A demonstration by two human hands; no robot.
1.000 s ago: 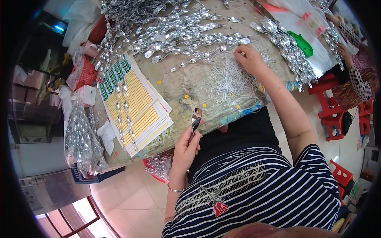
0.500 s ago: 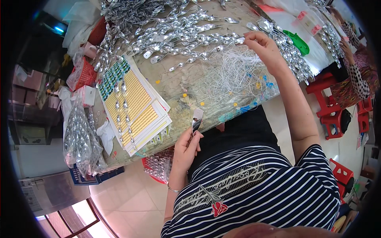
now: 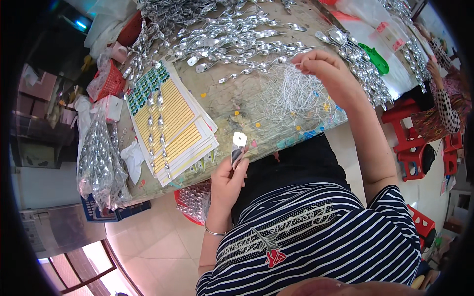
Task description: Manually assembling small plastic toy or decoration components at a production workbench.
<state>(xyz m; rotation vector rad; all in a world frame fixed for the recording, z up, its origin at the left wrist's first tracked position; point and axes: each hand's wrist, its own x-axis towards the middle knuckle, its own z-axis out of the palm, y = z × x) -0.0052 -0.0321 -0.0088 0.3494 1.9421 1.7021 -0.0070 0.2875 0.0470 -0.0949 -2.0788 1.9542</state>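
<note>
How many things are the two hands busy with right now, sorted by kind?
Silver piece, held in the left hand: 1
Thread tangle, white, pinched by the right hand: 1
Total: 2

Bright, even light falls across the table (image 3: 237,98), with only soft, faint shadows. Glare sparkles off the silver twisted pieces (image 3: 232,34) heaped along the far edge and washes out the white plastic sheet (image 3: 375,34) at the far right corner. Sunlit floor glows at the lower left. A black fisheye rim darkens every corner, and the table's straight edges bend. Detail softens toward the rim.
</note>
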